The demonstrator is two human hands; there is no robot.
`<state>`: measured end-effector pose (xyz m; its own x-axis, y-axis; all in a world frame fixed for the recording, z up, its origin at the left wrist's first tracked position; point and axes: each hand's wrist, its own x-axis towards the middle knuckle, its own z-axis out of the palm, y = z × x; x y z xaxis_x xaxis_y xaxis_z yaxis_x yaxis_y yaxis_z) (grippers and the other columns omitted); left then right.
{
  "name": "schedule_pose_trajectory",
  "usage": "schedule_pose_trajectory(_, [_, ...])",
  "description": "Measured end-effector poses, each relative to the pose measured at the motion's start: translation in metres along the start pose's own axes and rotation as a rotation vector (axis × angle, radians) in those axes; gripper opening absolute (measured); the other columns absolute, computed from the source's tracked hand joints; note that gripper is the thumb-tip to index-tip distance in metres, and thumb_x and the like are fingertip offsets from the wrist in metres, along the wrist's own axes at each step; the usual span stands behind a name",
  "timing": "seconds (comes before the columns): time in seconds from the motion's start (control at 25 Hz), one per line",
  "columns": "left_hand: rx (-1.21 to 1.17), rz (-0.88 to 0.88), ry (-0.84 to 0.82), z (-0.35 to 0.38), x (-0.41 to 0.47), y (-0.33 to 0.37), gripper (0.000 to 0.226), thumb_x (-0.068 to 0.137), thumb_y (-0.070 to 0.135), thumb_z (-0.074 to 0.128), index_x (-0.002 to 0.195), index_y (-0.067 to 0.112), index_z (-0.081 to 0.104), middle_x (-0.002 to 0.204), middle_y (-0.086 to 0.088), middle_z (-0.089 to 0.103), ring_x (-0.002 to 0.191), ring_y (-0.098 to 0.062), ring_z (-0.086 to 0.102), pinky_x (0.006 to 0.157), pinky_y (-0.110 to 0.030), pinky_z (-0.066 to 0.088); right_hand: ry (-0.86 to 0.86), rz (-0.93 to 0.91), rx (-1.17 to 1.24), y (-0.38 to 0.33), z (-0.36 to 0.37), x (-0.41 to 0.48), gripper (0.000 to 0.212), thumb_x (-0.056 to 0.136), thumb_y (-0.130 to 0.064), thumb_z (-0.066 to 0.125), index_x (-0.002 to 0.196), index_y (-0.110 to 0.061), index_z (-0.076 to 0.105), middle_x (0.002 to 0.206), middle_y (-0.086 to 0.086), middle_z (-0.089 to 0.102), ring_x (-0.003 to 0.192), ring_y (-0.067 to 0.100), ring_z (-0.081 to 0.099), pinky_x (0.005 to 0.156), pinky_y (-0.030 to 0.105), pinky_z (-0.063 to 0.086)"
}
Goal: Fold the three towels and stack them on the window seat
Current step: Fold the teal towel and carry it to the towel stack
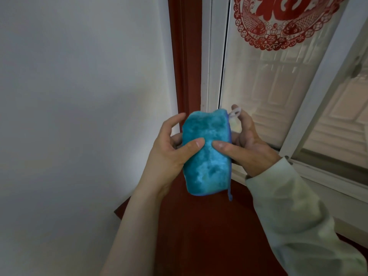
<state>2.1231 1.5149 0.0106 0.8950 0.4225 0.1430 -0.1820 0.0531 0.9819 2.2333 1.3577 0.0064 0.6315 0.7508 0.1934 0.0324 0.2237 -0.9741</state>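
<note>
I see both hands up in front of the window corner, holding one blue towel point(207, 154) between them. The towel is folded into a small thick pad, long side running up and down, fluffy face toward the camera. Left hand point(171, 154) grips its left edge: thumb pressed flat on the front face, the other fingers curled loosely, some behind the pad, index lifted off near the top corner. Right hand point(249, 148) grips the right edge: thumb on the front face, nearly tip to tip with the left thumb, fingers wrapped behind. A white loop point(236, 112) sticks out at the towel's top right corner, by the right fingers; I can't tell if they pinch it. A thin blue strip of edging hangs off the bottom right corner.

Towel is in the air, above the dark red window seat point(209, 226), not touching it. Right arm wears a pale sleeve point(294, 216); left forearm is bare. White wall point(79, 96) on the left, window point(268, 86) on the right with a red paper cutout point(282, 22) stuck on the glass. Only one towel in view.
</note>
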Motion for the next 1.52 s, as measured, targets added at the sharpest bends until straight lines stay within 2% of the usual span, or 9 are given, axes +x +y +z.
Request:
schedule_pose_trajectory(0.2, [0.229,0.083,-0.169,-0.007,-0.001,-0.002,0.068,0.082,-0.008,0.074,0.133,0.036,0.060,0.127,0.008,0.066,0.117,-0.019,0.066,0.091,-0.040,0.060,-0.066,-0.043,-0.140,0.003,-0.010,0.003,0.078,0.074,0.004,0.077,0.135,-0.032,0.044,0.115,-0.003,0.062,0.104,0.018,0.069,0.076,0.029,0.059])
schedule_pose_trajectory(0.44, [0.531,0.082,-0.038,-0.005,0.000,-0.006,0.063,0.082,0.003,0.079,0.129,0.040,0.061,0.118,0.018,0.067,0.106,-0.004,0.067,0.087,-0.030,0.062,-0.098,0.008,-0.342,0.009,-0.018,0.006,0.078,0.072,0.006,0.080,0.132,-0.029,0.046,0.117,-0.004,0.060,0.096,0.005,0.069,0.072,0.021,0.057])
schedule_pose_trajectory(0.76, [0.715,0.129,0.099,-0.011,0.000,-0.006,0.044,0.078,0.020,0.085,0.116,0.030,0.066,0.099,0.013,0.071,0.087,-0.008,0.069,0.078,-0.029,0.061,-0.017,-0.087,-0.416,0.008,-0.009,0.006,0.060,0.072,0.008,0.078,0.117,-0.022,0.052,0.098,-0.009,0.063,0.076,-0.007,0.069,0.059,0.011,0.053])
schedule_pose_trajectory(0.88, [0.691,0.147,0.100,-0.010,0.000,-0.004,0.034,0.077,0.022,0.086,0.104,0.029,0.067,0.102,0.007,0.069,0.095,-0.012,0.067,0.086,-0.037,0.059,-0.023,-0.095,-0.390,0.006,-0.011,0.004,0.058,0.070,0.006,0.081,0.113,-0.026,0.058,0.099,-0.007,0.066,0.083,0.001,0.071,0.063,0.016,0.056])
schedule_pose_trajectory(0.96, [0.626,0.149,0.063,-0.009,-0.001,-0.002,0.029,0.078,0.021,0.083,0.100,0.029,0.065,0.104,0.011,0.069,0.101,-0.008,0.067,0.092,-0.039,0.058,-0.020,-0.092,-0.406,0.004,-0.014,0.003,0.055,0.068,-0.005,0.086,0.110,-0.033,0.063,0.103,-0.004,0.067,0.091,0.013,0.070,0.068,0.029,0.061])
schedule_pose_trajectory(1.08, [0.436,0.095,-0.017,-0.004,-0.003,0.003,0.023,0.081,0.019,0.075,0.097,0.026,0.060,0.087,0.013,0.069,0.084,-0.007,0.070,0.076,-0.032,0.061,0.006,-0.097,-0.442,-0.002,-0.014,-0.002,0.048,0.061,-0.031,0.085,0.106,-0.038,0.067,0.102,-0.001,0.067,0.097,0.020,0.066,0.077,0.046,0.061])
schedule_pose_trajectory(1.24, [0.229,0.090,-0.042,0.010,-0.005,0.007,0.022,0.090,0.012,0.074,0.108,0.015,0.061,0.094,0.003,0.074,0.088,-0.015,0.074,0.074,-0.030,0.061,0.007,-0.044,-0.199,-0.010,-0.013,-0.014,0.040,0.076,-0.020,0.079,0.112,-0.028,0.064,0.105,-0.005,0.072,0.095,0.010,0.072,0.072,0.024,0.059])
schedule_pose_trajectory(1.4, [0.092,0.102,-0.037,0.022,-0.001,0.009,0.033,0.086,0.019,0.074,0.116,0.014,0.061,0.110,-0.008,0.074,0.099,-0.024,0.075,0.080,-0.037,0.062,0.084,-0.005,-0.071,-0.015,-0.001,-0.028,0.038,0.090,-0.011,0.065,0.127,-0.018,0.058,0.117,0.004,0.070,0.104,0.011,0.071,0.078,0.024,0.058])
schedule_pose_trajectory(1.52, [0.072,0.105,-0.041,0.034,-0.002,0.010,0.034,0.090,0.025,0.073,0.119,0.020,0.057,0.114,-0.004,0.071,0.101,-0.019,0.075,0.082,-0.037,0.062,0.155,0.001,0.060,-0.021,0.003,-0.034,0.028,0.095,-0.007,0.058,0.121,-0.018,0.058,0.106,0.001,0.075,0.096,0.012,0.073,0.071,0.021,0.058])
